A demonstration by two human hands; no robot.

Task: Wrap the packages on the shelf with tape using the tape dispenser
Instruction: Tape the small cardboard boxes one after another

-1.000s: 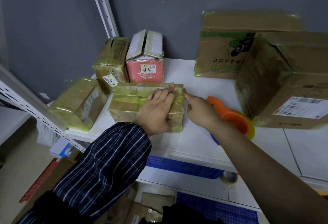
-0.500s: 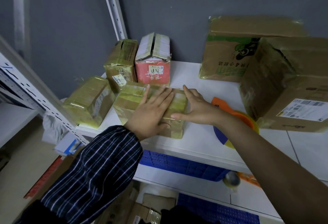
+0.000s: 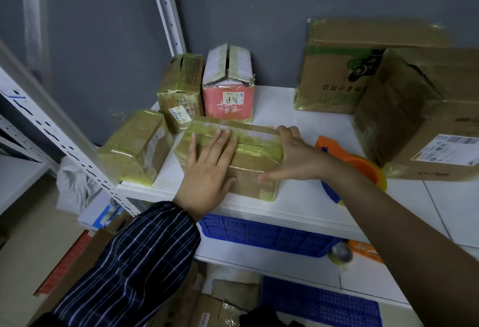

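package: flat package (image 3: pixel 255 164) lay on the shelf (image 3: pixel 298 198), already banded in yellowish tape; pink box (image 3: pixel 228 105) just behind it
dispenser: tape dispenser (image 3: pixel 363 168) sat right of the flat package, on the shelf, untouched
left hand (image 3: pixel 207 168): flat on top of the package, fingers spread straight, pressing
right hand (image 3: pixel 294 159): clasped the package's right end, fingers over the top edge, thumb along the near side
handling: probably light, stiff cardboard; tape film looked slick, so better held by the short ends
change: right hand went from lying beside the end to clasping it; left hand stayed put; dispenser unmoved
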